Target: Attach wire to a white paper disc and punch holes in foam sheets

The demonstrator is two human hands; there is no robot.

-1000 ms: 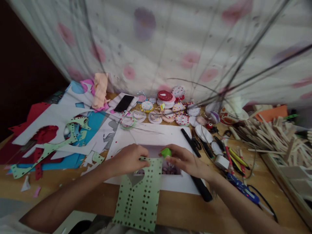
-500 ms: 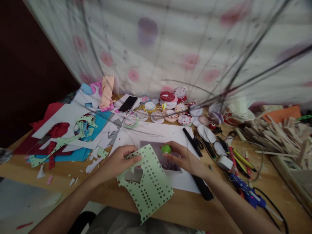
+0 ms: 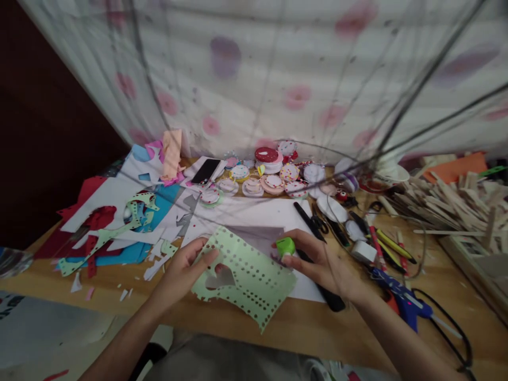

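My left hand [image 3: 186,272] pinches the left edge of a light green sheet of paper [image 3: 257,280], thumb on top. Rows of small dark dots, which look like punched holes, cover the sheet, and it has a larger cut-out and ragged edges at its left. In my right hand [image 3: 313,259], between thumb and fingers, is a small bright green paper punch [image 3: 284,246], just above the sheet's upper right corner. Behind the sheet lies a shallow greyish box [image 3: 262,233], mostly hidden. White paper [image 3: 238,211] is spread beneath it.
Coloured paper scraps [image 3: 130,222] are heaped at left. Decorated round pieces [image 3: 273,182] and a phone [image 3: 206,171] lie at the back. To the right are a black marker [image 3: 307,219], yellow-handled pliers [image 3: 397,246], a blue glue gun [image 3: 400,296] and wooden sticks [image 3: 440,211].
The green sheet has turned, its lower end swinging up and right. My right hand with the punch has moved slightly right, and the box is now more covered. The camera view has shifted slightly.
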